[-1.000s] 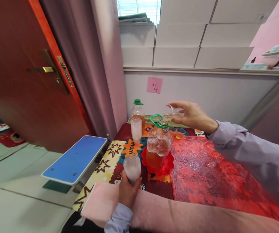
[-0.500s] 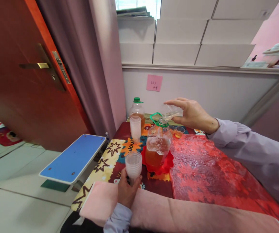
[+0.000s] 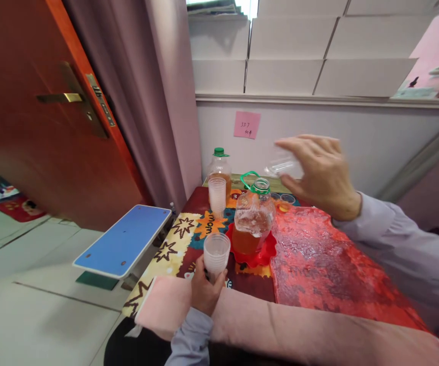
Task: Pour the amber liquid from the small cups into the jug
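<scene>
My left hand point(image 3: 206, 288) is wrapped round a stack of clear plastic cups point(image 3: 216, 252) near the table's front edge. Up at the right, my right hand point(image 3: 320, 175) pinches a clear plastic cup point(image 3: 285, 165), tilted and blurred by motion. Below and left of that cup stands an uncapped jug point(image 3: 253, 218) with a green loop handle and amber liquid inside. It rests on a red scalloped plate point(image 3: 255, 260). Behind it are a second stack of cups point(image 3: 217, 194) and a capped jug point(image 3: 220, 165) with amber liquid.
Small clear cups point(image 3: 288, 199) sit behind the open jug at the table's back. A glossy red sheet point(image 3: 318, 259) covers the table's right side; a pink cloth point(image 3: 257, 320) lies along its front. To the left stand a low blue table point(image 3: 123, 239) and a brown door point(image 3: 44, 132).
My right hand has drawn the tilted cup up and right, away from the jug's mouth. The left hand still holds its stack. The view has shifted slightly.
</scene>
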`<action>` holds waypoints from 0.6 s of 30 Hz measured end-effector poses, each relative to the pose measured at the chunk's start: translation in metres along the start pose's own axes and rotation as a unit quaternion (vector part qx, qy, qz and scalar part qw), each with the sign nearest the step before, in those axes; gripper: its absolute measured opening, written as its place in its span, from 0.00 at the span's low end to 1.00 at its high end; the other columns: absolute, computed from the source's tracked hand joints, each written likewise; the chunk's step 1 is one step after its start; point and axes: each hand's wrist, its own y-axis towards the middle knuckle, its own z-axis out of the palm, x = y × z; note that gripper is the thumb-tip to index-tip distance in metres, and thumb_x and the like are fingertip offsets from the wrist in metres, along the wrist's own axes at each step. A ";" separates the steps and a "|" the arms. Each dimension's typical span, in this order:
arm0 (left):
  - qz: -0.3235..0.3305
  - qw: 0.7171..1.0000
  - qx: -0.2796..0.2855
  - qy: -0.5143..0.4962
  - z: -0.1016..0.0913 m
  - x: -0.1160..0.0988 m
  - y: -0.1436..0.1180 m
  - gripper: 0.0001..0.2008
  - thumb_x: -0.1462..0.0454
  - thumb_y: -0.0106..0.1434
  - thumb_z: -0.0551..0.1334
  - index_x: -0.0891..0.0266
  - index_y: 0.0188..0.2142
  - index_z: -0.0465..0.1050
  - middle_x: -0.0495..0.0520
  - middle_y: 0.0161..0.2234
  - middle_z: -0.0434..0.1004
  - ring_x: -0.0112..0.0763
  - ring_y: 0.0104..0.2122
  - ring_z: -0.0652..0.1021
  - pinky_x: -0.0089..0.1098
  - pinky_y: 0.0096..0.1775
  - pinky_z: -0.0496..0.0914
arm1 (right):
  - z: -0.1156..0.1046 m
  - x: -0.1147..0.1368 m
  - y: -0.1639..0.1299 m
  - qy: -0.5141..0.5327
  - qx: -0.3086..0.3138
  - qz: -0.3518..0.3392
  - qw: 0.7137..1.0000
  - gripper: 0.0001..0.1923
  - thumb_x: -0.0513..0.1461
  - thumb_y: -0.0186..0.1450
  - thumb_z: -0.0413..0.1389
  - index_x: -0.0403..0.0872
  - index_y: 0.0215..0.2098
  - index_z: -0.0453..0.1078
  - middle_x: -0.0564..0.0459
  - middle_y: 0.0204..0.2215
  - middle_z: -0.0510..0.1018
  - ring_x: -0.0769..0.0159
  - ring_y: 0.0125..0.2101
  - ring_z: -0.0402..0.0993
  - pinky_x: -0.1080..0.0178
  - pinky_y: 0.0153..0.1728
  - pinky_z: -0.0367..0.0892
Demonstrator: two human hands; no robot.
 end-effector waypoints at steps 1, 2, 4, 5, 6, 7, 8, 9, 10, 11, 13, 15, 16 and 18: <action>0.005 1.000 0.003 0.002 0.000 -0.001 -0.001 0.27 0.50 0.56 0.69 0.59 0.50 0.67 0.55 0.39 0.82 0.40 0.36 0.82 0.37 0.38 0.76 | -0.003 0.011 -0.013 0.017 -0.055 0.032 0.998 0.28 0.41 0.66 0.63 0.53 0.64 0.70 0.43 0.57 0.80 0.39 0.61 0.73 0.37 0.64 0.64; 0.014 1.000 0.004 0.007 0.001 -0.001 -0.003 0.27 0.51 0.56 0.69 0.59 0.51 0.67 0.56 0.40 0.82 0.41 0.38 0.82 0.37 0.39 0.76 | -0.004 0.023 -0.028 0.050 -0.103 0.065 0.991 0.30 0.43 0.66 0.63 0.53 0.66 0.67 0.41 0.57 0.79 0.40 0.59 0.74 0.40 0.60 0.69; 0.041 0.999 -0.001 0.024 0.002 -0.002 -0.005 0.28 0.52 0.56 0.69 0.59 0.53 0.68 0.58 0.43 0.82 0.43 0.41 0.83 0.38 0.42 0.77 | 0.000 0.050 -0.062 0.165 -0.144 0.146 0.965 0.38 0.46 0.67 0.64 0.57 0.71 0.57 0.41 0.60 0.76 0.41 0.58 0.76 0.43 0.53 0.77; 0.061 0.998 -0.006 0.032 0.003 -0.002 -0.006 0.28 0.52 0.56 0.70 0.59 0.53 0.69 0.59 0.45 0.82 0.44 0.43 0.83 0.39 0.44 0.77 | 0.007 0.063 -0.079 0.222 -0.125 0.184 0.949 0.40 0.47 0.67 0.63 0.59 0.73 0.53 0.40 0.61 0.74 0.42 0.58 0.76 0.43 0.50 0.79; 0.085 0.996 -0.015 0.038 0.004 -0.002 -0.007 0.28 0.53 0.56 0.70 0.60 0.53 0.70 0.60 0.46 0.82 0.44 0.44 0.83 0.40 0.45 0.77 | 0.014 0.076 -0.095 0.271 -0.096 0.211 0.934 0.41 0.47 0.68 0.63 0.60 0.74 0.51 0.40 0.61 0.74 0.42 0.59 0.76 0.44 0.48 0.80; 0.111 0.993 -0.025 0.043 0.005 -0.001 -0.008 0.28 0.53 0.57 0.70 0.60 0.54 0.70 0.61 0.46 0.82 0.45 0.45 0.83 0.41 0.46 0.77 | 0.024 0.087 -0.110 0.311 -0.064 0.231 0.920 0.40 0.47 0.68 0.62 0.60 0.74 0.51 0.40 0.62 0.74 0.42 0.59 0.76 0.44 0.48 0.81; 0.138 0.989 -0.035 0.047 0.005 -0.001 -0.009 0.27 0.54 0.57 0.70 0.61 0.54 0.71 0.61 0.46 0.82 0.45 0.45 0.83 0.41 0.47 0.78 | 0.033 0.097 -0.122 0.343 -0.034 0.242 0.907 0.38 0.46 0.69 0.61 0.60 0.73 0.53 0.40 0.62 0.74 0.43 0.60 0.76 0.44 0.49 0.81; 0.162 0.984 -0.043 0.052 0.006 0.000 -0.009 0.27 0.55 0.58 0.70 0.61 0.54 0.71 0.62 0.47 0.82 0.45 0.46 0.83 0.41 0.48 0.78 | 0.043 0.105 -0.131 0.368 -0.012 0.247 0.897 0.37 0.46 0.69 0.60 0.59 0.73 0.54 0.41 0.62 0.74 0.44 0.60 0.75 0.44 0.50 0.82; 0.181 0.981 -0.047 0.057 0.007 0.000 -0.010 0.26 0.55 0.59 0.70 0.62 0.54 0.71 0.62 0.47 0.82 0.44 0.46 0.83 0.41 0.48 0.78 | 0.052 0.111 -0.138 0.382 0.005 0.247 0.890 0.36 0.46 0.70 0.60 0.59 0.73 0.54 0.41 0.62 0.74 0.45 0.61 0.75 0.44 0.52 0.81; 0.195 0.978 -0.047 0.063 0.007 0.000 -0.010 0.26 0.55 0.59 0.69 0.62 0.54 0.71 0.62 0.47 0.82 0.44 0.46 0.83 0.42 0.48 0.78 | 0.059 0.115 -0.143 0.387 0.017 0.244 0.889 0.36 0.45 0.70 0.60 0.59 0.73 0.54 0.42 0.62 0.74 0.45 0.61 0.75 0.43 0.54 0.80; 0.203 0.976 -0.038 0.073 0.006 -0.001 -0.011 0.26 0.54 0.60 0.69 0.62 0.55 0.71 0.63 0.47 0.82 0.45 0.46 0.83 0.42 0.48 0.78 | 0.070 0.120 -0.149 0.367 0.030 0.230 0.901 0.37 0.45 0.69 0.61 0.58 0.73 0.54 0.42 0.63 0.74 0.45 0.62 0.75 0.39 0.58 0.77; 0.196 0.977 -0.032 0.080 0.006 -0.002 -0.012 0.26 0.52 0.62 0.68 0.62 0.55 0.71 0.63 0.47 0.82 0.44 0.46 0.83 0.42 0.49 0.78 | 0.076 0.121 -0.153 0.335 0.040 0.209 0.918 0.37 0.44 0.69 0.61 0.57 0.73 0.55 0.41 0.64 0.73 0.43 0.63 0.72 0.36 0.62 0.72; 0.193 0.977 -0.032 0.082 0.006 -0.003 -0.013 0.26 0.51 0.62 0.68 0.62 0.55 0.71 0.63 0.47 0.82 0.44 0.46 0.83 0.42 0.49 0.78 | 0.077 0.122 -0.155 0.326 0.046 0.198 0.923 0.36 0.45 0.69 0.60 0.56 0.73 0.56 0.41 0.64 0.73 0.43 0.64 0.71 0.35 0.63 0.71; 0.192 0.977 -0.033 0.083 0.006 -0.003 -0.013 0.28 0.49 0.62 0.68 0.62 0.55 0.71 0.63 0.46 0.83 0.44 0.45 0.84 0.43 0.49 0.77 | 0.080 0.123 -0.161 0.324 0.059 0.181 0.927 0.35 0.47 0.71 0.59 0.56 0.73 0.55 0.40 0.64 0.72 0.41 0.65 0.70 0.34 0.63 0.70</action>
